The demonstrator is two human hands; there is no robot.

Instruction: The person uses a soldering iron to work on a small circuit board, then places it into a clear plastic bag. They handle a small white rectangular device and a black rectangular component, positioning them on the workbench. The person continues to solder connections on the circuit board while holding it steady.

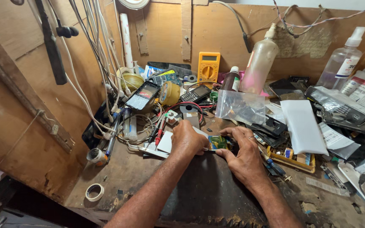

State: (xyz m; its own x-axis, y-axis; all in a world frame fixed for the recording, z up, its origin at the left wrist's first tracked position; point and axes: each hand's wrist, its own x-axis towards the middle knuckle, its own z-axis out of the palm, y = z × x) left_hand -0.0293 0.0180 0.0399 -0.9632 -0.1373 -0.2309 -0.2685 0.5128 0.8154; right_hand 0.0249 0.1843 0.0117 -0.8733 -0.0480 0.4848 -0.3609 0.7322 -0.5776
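I had both hands down on the dark mat at the front of the bench, working on a small green circuit board that lay between them. My left hand was curled almost shut, its fingertips pinching the board's near-left edge and pressing a white card or phone shell beneath the knuckles. My right hand was bent over the board's other side — thumb and forefinger closed on its right edge, the remaining fingers folded loosely.

I judged this the steadying step: the board gripped from both sides, not yet lifted or pried. The next move seemed to call for a firm, even hold and a small tool; screwdrivers lay just beyond my right fingers, probes just past my left — within easy reach.
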